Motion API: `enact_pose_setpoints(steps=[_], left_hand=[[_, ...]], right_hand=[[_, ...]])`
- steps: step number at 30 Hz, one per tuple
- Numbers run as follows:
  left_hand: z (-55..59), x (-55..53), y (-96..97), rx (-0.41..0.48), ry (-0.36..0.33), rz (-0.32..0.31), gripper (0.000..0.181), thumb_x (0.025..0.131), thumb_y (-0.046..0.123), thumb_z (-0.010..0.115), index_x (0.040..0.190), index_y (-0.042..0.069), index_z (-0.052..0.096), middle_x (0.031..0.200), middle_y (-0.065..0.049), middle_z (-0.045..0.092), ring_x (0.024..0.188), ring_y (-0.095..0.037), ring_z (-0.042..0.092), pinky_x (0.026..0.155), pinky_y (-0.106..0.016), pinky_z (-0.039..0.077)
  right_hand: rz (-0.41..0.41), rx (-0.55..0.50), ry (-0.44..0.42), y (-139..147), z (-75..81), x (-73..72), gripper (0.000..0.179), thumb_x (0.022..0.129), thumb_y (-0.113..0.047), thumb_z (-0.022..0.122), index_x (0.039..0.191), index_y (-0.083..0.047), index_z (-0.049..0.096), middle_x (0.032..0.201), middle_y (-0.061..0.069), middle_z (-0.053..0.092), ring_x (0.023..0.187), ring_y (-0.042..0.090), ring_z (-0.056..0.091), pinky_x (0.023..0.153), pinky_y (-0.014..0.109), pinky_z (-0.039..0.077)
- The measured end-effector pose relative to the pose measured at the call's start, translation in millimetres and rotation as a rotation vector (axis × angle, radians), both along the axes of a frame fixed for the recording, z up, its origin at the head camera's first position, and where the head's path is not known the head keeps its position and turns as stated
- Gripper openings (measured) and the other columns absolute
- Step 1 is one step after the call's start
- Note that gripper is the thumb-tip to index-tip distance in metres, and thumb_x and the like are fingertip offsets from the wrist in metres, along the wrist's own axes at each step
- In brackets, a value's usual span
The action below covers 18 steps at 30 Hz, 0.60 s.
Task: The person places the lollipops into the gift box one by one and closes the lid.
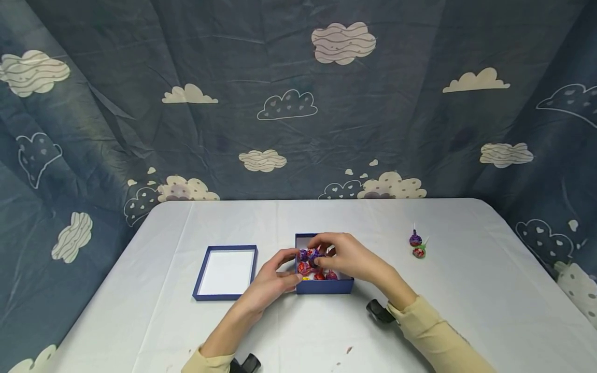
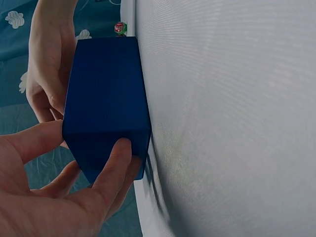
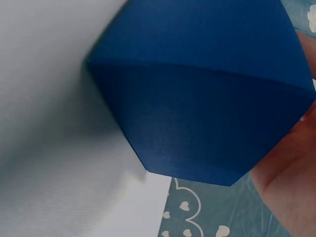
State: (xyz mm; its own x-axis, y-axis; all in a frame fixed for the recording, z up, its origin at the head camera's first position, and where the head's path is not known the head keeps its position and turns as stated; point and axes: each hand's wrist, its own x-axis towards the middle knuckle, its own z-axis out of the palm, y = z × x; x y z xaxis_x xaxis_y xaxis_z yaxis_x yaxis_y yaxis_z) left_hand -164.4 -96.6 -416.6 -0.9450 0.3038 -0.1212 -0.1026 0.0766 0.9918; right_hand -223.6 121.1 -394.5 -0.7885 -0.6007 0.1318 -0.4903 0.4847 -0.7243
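Observation:
An open blue box stands on the table, holding several lollipops in shiny purple, red and yellow wrappers. My left hand grips the box's left wall, with the thumb at the near corner of the rim and fingers spread along the outer side, as the left wrist view shows. From above, my right hand reaches into the box and pinches a purple-wrapped lollipop between thumb and fingers. The right wrist view has mostly the outside of the blue box, and its walls hide the fingertips there.
Left of the box lies its shallow lid, white inside with a blue rim. Two lollipops with sticks, one purple and one red and green, lie on the right of the white table. A cloud-patterned curtain hangs behind.

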Motion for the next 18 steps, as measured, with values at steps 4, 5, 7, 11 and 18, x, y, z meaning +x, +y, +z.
enact_pose_setpoints(steps=[4,5,7,11,18], left_hand=[[-1.0,-1.1,0.0,-0.001,0.0,0.002,0.056,0.089,0.006,0.065,0.143,0.01,0.047,0.152,-0.021,0.034,0.119,-0.036,0.056,0.09,-0.045,0.052],[-1.3,-1.4,0.0,0.0,-0.002,0.002,0.056,0.089,0.006,0.065,0.142,0.01,0.047,0.152,-0.021,0.034,0.119,-0.036,0.056,0.09,-0.045,0.052],[-1.7,-1.8,0.1,0.003,-0.002,0.001,0.056,0.089,0.005,0.064,0.142,0.009,0.047,0.152,-0.021,0.034,0.119,-0.037,0.056,0.09,-0.044,0.052],[-1.4,-1.8,0.5,-0.002,0.001,0.003,0.056,0.089,0.005,0.064,0.142,0.009,0.047,0.151,-0.021,0.034,0.119,-0.037,0.056,0.09,-0.043,0.052],[0.0,-0.4,0.9,-0.018,0.003,0.003,0.057,0.089,0.006,0.065,0.143,0.009,0.046,0.152,-0.022,0.034,0.116,-0.035,0.058,0.089,-0.044,0.053]], right_hand=[[0.039,0.054,-0.017,-0.4,-1.1,-4.9,0.027,0.085,-0.004,0.072,0.111,-0.013,0.069,0.095,-0.004,0.066,0.085,0.016,0.06,0.072,0.031,0.052],[0.053,0.072,-0.02,-0.4,-1.6,-5.9,0.027,0.085,-0.004,0.072,0.11,-0.014,0.069,0.095,-0.005,0.066,0.084,0.015,0.061,0.072,0.031,0.052],[0.078,0.109,-0.023,-0.2,-2.4,-7.5,0.026,0.084,-0.003,0.073,0.107,-0.015,0.07,0.095,-0.006,0.067,0.084,0.015,0.061,0.073,0.031,0.052],[0.114,0.156,-0.015,0.7,-3.1,-9.9,0.028,0.083,-0.001,0.072,0.106,-0.016,0.07,0.097,-0.009,0.066,0.084,0.014,0.06,0.074,0.031,0.052],[0.135,0.168,-0.025,2.1,-3.4,-10.8,0.029,0.082,0.0,0.072,0.105,-0.017,0.07,0.095,-0.009,0.067,0.085,0.013,0.062,0.075,0.032,0.052]])
